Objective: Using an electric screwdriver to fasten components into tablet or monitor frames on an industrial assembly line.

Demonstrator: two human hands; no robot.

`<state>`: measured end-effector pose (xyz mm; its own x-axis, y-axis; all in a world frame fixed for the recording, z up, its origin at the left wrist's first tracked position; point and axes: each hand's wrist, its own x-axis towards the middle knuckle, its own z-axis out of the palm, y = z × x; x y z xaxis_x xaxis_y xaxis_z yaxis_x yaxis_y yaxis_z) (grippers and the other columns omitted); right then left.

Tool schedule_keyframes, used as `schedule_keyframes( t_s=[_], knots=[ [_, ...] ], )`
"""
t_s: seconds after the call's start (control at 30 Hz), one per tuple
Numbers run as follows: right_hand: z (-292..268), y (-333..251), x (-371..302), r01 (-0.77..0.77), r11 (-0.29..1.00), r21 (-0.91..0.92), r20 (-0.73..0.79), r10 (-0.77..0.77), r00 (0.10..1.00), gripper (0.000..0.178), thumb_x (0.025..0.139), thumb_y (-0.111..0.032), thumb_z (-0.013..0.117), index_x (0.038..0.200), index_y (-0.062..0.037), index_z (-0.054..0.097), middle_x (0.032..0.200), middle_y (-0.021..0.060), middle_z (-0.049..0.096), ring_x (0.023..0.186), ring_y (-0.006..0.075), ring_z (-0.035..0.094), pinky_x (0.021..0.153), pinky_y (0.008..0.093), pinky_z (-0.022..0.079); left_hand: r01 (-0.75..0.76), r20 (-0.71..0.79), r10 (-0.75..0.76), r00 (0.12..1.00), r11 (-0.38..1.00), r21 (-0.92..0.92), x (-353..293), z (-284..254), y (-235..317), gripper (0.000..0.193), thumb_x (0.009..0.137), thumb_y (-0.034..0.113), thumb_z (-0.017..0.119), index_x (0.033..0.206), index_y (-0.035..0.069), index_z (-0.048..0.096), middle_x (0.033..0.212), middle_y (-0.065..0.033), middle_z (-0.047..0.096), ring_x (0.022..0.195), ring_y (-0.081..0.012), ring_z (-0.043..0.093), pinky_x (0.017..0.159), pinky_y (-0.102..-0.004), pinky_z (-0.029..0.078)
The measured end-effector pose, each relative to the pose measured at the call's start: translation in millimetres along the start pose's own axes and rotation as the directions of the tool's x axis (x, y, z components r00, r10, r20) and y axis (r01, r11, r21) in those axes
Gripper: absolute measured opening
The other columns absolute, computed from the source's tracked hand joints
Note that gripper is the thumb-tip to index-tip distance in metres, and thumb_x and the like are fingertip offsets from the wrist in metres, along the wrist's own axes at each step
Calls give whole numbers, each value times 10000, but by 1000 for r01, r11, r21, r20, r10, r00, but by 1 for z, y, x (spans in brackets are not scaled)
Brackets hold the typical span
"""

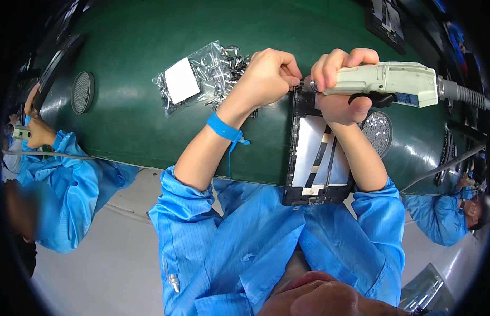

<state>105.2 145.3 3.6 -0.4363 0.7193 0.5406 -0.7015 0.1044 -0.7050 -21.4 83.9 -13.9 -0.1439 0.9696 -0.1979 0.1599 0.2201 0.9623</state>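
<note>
My right hand [335, 107] is wrapped round a pale electric screwdriver [395, 79], which lies nearly level with its tip pointing left. Beside that tip, my left hand [267, 76] is closed in a pinch; whatever its fingertips hold is too small to make out. Both hands are over the far end of an opened flat device [311, 139] with a black frame and silver inner plates, and my right forearm crosses part of it. The device's near end reaches past the table edge towards my body. A blue strap [224, 128] circles my left wrist.
A clear bag of small metal parts [207, 71] with a white label and loose dark parts [238, 66] lie left of my left hand. Round dishes sit at right [377, 134] and far left [82, 92] on the green table [134, 131]. People in blue work on both sides.
</note>
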Motion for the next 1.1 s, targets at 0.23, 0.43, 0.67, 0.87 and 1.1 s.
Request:
schedule_keyframes(
  t_s=[0.23, 0.43, 0.67, 0.87, 1.1],
  knots=[
    [1, 3, -3, -63, 996, -70, -29, 61, 998, 624, 755, -490, 743, 969, -73, 332, 672, 50, 480, 524, 119, 472, 484, 235, 418, -12, 8, 12, 1000, 1000, -8, -1, -1, -2, 44, 767, -75, 654, 768, -43, 624, 700, -70, 645, 656, -94, 603, 611, -239, 485],
    [-1, 3, -4, -55, 997, -47, -10, 54, 998, 611, 757, -468, 744, 971, -71, 332, 668, 51, 477, 527, 121, 470, 482, 237, 417, -8, -6, 8, 1000, 1000, -13, 0, 0, -2, 40, 776, -76, 646, 764, -42, 631, 700, -72, 648, 658, -97, 608, 615, -240, 490],
    [-1, 1, -4, -77, 993, -88, -37, 74, 997, 640, 739, -499, 749, 969, -72, 331, 663, 51, 467, 525, 123, 462, 480, 238, 412, -4, -20, 4, 1000, 1000, -2, -1, 0, 0, 35, 772, -67, 655, 758, -39, 638, 696, -69, 649, 650, -94, 604, 611, -239, 489],
    [0, 1, -4, -74, 994, -75, -32, 72, 997, 635, 743, -508, 742, 964, -73, 336, 663, 52, 469, 526, 122, 463, 477, 240, 411, -17, -25, 17, 1000, 1000, -13, -1, 1, 0, 32, 766, -63, 662, 760, -39, 641, 684, -66, 647, 639, -89, 599, 603, -236, 484],
    [0, 2, -4, -79, 991, -109, -25, 77, 997, 639, 745, -520, 734, 964, -75, 331, 659, 49, 462, 521, 120, 458, 470, 241, 409, -17, -41, 16, 999, 1000, -20, 1, 0, -4, 51, 716, -58, 652, 735, -26, 688, 696, -141, 685, 670, -185, 677, 650, -287, 533]
  ],
)
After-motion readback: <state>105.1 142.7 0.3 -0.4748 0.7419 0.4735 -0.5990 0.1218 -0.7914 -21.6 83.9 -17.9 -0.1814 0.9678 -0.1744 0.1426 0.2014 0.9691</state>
